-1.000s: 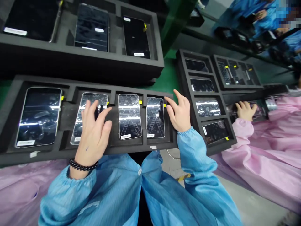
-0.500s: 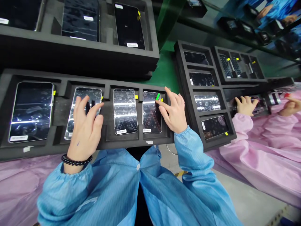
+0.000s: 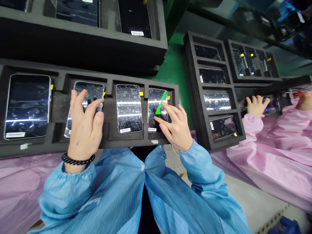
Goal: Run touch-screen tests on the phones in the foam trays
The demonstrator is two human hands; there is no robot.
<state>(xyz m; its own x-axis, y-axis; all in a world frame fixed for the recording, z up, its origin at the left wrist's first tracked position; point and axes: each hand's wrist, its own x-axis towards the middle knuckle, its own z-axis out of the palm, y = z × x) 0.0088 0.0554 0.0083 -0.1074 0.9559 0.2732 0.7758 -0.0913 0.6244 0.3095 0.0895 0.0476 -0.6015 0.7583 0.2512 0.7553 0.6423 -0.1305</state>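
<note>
In front of me lies a black foam tray point(image 3: 109, 140) with smartphones in its compartments. My right hand point(image 3: 176, 126), fingers spread, has its index fingertip on the screen of the rightmost smartphone point(image 3: 152, 97). A green trail runs down that screen from its upper right corner to the fingertip, over a grid of thin lines. My left hand point(image 3: 85, 126) hovers over or rests on another smartphone point(image 3: 94, 89), fingers apart; contact is hard to tell. Between them sits a smartphone with a line grid point(image 3: 129, 109). At the far left is a dark-screened smartphone point(image 3: 28, 100).
Behind my tray is a taller foam tray stack point(image 3: 97, 42) with larger phones. To the right stands another foam tray point(image 3: 203, 120) holding several phones, with a further tray point(image 3: 255, 79) beyond. A co-worker's hand point(image 3: 256, 105) in a pink sleeve is at the right.
My right index finger has slid down and left across the rightmost phone's screen, and the green trail has grown longer behind it. The left hand stays over its phone. The view has shifted slightly.
</note>
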